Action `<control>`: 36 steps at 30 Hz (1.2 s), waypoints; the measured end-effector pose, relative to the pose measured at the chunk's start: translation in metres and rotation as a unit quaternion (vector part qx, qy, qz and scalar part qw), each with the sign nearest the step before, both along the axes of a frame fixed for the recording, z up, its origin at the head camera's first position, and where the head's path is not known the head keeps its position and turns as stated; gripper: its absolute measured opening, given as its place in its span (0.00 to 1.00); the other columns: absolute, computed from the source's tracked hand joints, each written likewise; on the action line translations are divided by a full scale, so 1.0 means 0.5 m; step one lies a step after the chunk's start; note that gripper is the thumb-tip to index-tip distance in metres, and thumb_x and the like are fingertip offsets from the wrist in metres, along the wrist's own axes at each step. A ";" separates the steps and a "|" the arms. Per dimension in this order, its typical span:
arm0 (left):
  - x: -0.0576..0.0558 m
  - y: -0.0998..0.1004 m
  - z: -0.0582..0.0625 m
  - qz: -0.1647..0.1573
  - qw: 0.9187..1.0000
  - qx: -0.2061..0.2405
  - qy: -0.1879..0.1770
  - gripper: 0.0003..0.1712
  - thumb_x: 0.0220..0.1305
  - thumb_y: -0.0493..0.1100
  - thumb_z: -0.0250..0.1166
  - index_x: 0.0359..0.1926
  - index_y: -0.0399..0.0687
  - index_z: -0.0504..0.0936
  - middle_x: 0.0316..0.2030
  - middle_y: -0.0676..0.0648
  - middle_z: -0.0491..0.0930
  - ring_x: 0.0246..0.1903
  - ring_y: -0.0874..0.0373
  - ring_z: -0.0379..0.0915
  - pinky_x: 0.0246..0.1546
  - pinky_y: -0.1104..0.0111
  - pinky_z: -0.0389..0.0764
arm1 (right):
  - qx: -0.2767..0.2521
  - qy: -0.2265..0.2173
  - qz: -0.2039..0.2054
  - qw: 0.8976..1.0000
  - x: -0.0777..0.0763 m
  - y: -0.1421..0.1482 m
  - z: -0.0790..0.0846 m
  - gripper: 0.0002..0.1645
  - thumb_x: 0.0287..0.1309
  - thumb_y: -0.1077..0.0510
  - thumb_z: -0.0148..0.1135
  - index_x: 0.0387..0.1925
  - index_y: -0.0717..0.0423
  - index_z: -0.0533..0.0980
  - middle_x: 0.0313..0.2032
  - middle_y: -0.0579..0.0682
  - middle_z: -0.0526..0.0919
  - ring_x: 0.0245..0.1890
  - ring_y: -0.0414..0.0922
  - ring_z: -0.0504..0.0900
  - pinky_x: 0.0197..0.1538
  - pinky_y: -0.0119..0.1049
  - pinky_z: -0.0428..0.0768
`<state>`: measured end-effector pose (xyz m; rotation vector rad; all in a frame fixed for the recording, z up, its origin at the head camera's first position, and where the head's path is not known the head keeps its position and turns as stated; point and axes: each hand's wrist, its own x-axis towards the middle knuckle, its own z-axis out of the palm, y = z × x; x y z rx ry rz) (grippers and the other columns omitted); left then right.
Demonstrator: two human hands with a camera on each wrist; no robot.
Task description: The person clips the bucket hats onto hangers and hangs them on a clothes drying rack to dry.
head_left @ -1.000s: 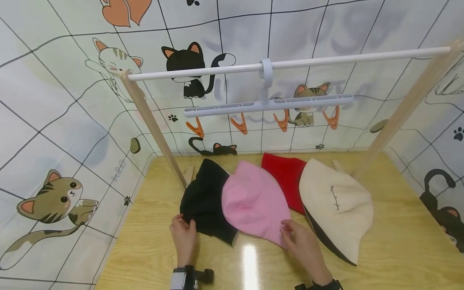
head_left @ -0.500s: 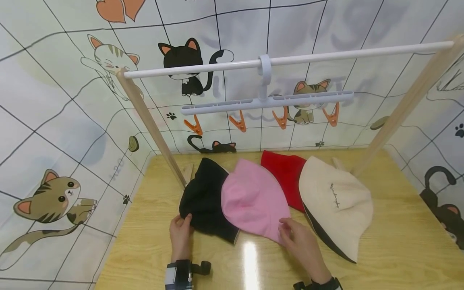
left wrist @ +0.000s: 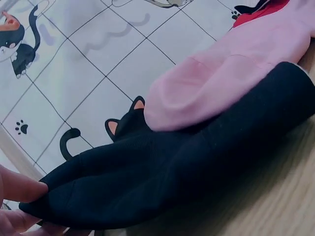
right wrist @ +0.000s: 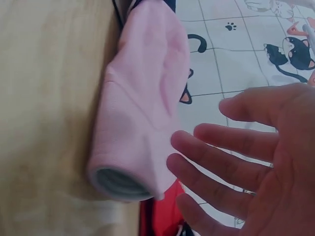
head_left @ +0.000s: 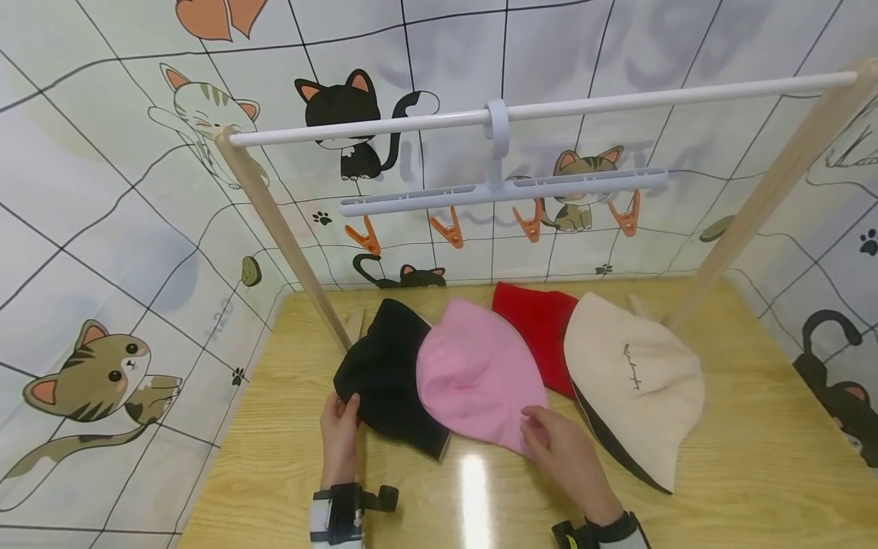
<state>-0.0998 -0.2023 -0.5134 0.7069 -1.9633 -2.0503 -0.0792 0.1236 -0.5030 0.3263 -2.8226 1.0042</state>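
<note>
A black bucket hat (head_left: pixel 387 381) lies leftmost of several hats, and my left hand (head_left: pixel 339 431) pinches its left brim edge. In the left wrist view the thumb (left wrist: pixel 22 188) is on top of the brim with fingers beneath. Overlapping the black hat is a pink bucket hat (head_left: pixel 473 374). My right hand (head_left: pixel 565 457) is over the pink hat's lower right brim; in the right wrist view its fingers (right wrist: pixel 231 142) are spread and hold nothing. Behind the pink hat, a red hat (head_left: pixel 535 328) shows in part. A cream bucket hat (head_left: pixel 634 381) with dark script lies rightmost, partly covering the red one.
Above the hats, a white rod (head_left: pixel 363 131) spans two wooden posts (head_left: pixel 284 240). From it hangs a pale hanger (head_left: pixel 501 192) with several orange clips (head_left: pixel 449 229). The wooden table (head_left: pixel 261 457) meets walls with cat drawings at the back and sides.
My left hand now grips the black hat's brim a little higher, and that edge has lifted slightly. My right hand has shifted slightly left and up over the pink brim.
</note>
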 end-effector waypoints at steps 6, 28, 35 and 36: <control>-0.005 0.006 0.012 -0.007 0.999 0.004 0.032 0.21 0.73 0.35 0.50 0.63 0.31 0.65 0.60 0.31 0.68 0.55 0.50 0.69 0.53 0.62 0.70 | 0.006 0.000 0.025 1.000 -0.014 -0.011 0.013 0.12 0.56 0.62 0.67 0.43 0.58 0.81 0.33 0.48 0.84 0.34 0.45 0.81 0.41 0.43 0.79; -0.019 -0.002 0.068 -0.002 0.995 0.017 0.096 0.22 0.76 0.37 0.45 0.66 0.32 0.62 0.66 0.35 0.62 0.65 0.48 0.59 0.66 0.57 0.55 | -0.002 -0.055 0.081 0.995 -0.060 -0.054 0.032 0.16 0.57 0.58 0.67 0.47 0.58 0.80 0.37 0.49 0.84 0.38 0.46 0.81 0.44 0.43 0.80; -0.023 -0.006 0.086 0.005 0.993 0.015 0.114 0.20 0.76 0.37 0.45 0.63 0.32 0.66 0.61 0.38 0.68 0.59 0.53 0.65 0.64 0.59 0.60 | -0.004 -0.055 0.098 0.994 -0.069 -0.066 0.030 0.16 0.57 0.58 0.67 0.47 0.58 0.80 0.38 0.49 0.83 0.37 0.45 0.80 0.45 0.43 0.79; -0.023 -0.006 0.088 0.006 0.993 0.012 0.115 0.20 0.76 0.37 0.45 0.63 0.32 0.66 0.61 0.38 0.69 0.59 0.54 0.65 0.64 0.59 0.60 | -0.006 -0.056 0.100 0.993 -0.070 -0.068 0.031 0.15 0.57 0.58 0.67 0.47 0.58 0.80 0.38 0.49 0.83 0.37 0.44 0.80 0.45 0.43 0.79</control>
